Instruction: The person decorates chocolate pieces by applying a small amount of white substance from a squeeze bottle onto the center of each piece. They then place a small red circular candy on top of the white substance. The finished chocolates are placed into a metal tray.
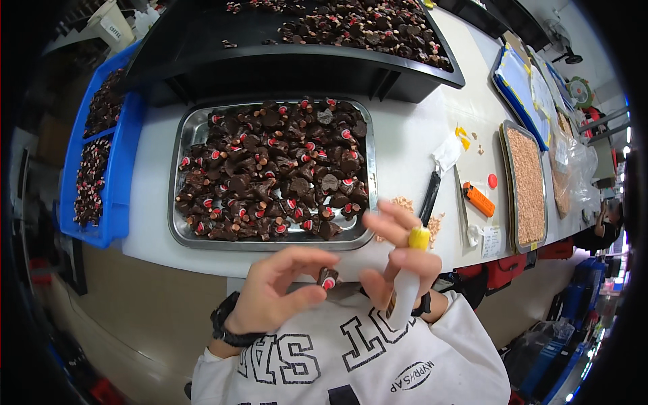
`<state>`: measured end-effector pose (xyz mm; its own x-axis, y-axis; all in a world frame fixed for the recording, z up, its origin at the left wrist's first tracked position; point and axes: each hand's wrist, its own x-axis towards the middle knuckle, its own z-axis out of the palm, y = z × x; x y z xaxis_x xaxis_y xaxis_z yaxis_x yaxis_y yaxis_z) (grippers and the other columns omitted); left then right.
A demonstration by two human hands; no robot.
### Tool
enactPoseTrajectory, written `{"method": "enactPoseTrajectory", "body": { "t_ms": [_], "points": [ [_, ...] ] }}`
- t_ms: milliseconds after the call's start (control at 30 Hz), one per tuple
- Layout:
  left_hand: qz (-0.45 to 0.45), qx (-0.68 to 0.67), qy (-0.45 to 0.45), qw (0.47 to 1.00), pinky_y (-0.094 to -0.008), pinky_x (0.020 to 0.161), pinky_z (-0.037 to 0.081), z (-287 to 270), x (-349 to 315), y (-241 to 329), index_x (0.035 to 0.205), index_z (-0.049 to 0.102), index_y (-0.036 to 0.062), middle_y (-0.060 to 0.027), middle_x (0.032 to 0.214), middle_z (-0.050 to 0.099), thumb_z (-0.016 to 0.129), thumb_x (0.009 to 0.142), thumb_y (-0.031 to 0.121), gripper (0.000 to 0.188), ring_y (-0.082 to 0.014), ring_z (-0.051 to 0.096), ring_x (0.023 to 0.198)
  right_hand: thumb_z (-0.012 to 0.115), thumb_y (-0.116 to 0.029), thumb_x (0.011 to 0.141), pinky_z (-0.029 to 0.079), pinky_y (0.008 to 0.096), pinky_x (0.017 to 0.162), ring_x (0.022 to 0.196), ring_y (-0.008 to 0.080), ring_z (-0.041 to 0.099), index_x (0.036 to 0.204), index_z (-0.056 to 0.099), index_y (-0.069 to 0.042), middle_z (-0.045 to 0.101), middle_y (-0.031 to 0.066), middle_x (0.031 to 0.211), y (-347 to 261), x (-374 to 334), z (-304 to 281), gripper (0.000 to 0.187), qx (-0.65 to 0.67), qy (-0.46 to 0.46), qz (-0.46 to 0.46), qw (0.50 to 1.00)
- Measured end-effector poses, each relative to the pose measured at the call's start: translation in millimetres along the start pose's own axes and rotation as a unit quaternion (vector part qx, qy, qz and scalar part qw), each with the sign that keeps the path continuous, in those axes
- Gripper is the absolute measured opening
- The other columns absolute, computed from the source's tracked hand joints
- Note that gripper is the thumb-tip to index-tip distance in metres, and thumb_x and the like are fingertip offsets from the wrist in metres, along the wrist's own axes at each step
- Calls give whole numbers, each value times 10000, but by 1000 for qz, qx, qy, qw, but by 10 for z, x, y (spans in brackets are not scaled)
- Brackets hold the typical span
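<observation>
Small dark-brown piece with red-and-white face (328, 278), one: pinched between thumb and fingertips of the left hand (277, 287). Right hand (410, 260), three o'clock: grasping a slender white, yellow-tipped tool (405, 297). Rectangular silver metal tray (270, 246), similar pieces inside: eleven o'clock. Blue plastic bin (120, 185): ten o'clock. Orange oblong object (480, 201): two o'clock.

Bright, even light washes over the white tabletop (152, 179), and only soft shade gathers beneath the black bin (263, 73) at its far edge. I catch glints on the steel tray (175, 192) and the clear plastic bag (584, 162) near the right edge; beyond that, white lights (626, 152) glare. The near edge bows, the surroundings darken to black, and the right hand (413, 262) looks slightly soft.
</observation>
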<state>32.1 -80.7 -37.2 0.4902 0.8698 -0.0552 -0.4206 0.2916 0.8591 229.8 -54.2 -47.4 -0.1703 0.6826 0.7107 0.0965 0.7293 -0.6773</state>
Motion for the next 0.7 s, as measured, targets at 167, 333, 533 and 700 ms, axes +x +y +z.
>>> {"method": "enactPoseTrajectory", "body": {
  "t_ms": [167,333,533,700],
  "points": [
    [138,153,200,958,-405,941,345,-59,-371,105,1008,533,-55,-152,926,609,671,764,255,418,-213,588,885,665,1,707,231,465,1002,1229,430,320,1068,433,-88,480,267,1220,11,25,52,438,-66,-17,79,995],
    [226,51,299,925,-409,898,375,-200,-425,127,1018,473,-50,-170,872,592,629,785,305,453,-247,583,788,686,26,653,229,462,998,1250,407,287,1095,429,-85,473,263,1229,19,43,59,524,-87,-58,82,991],
    [223,60,287,930,-352,767,440,-157,-392,154,1050,462,-58,-163,880,573,633,800,307,474,-219,566,742,691,27,653,247,465,985,1217,394,339,1093,429,-72,505,248,1201,18,48,76,522,-73,-51,83,993],
    [225,78,293,926,-352,777,434,-127,-394,168,1038,480,-56,-153,868,574,636,796,321,474,-202,564,726,694,17,669,259,466,977,1184,384,385,1098,423,-58,533,249,1158,-1,56,60,513,-21,-38,73,996]
  ]
}}
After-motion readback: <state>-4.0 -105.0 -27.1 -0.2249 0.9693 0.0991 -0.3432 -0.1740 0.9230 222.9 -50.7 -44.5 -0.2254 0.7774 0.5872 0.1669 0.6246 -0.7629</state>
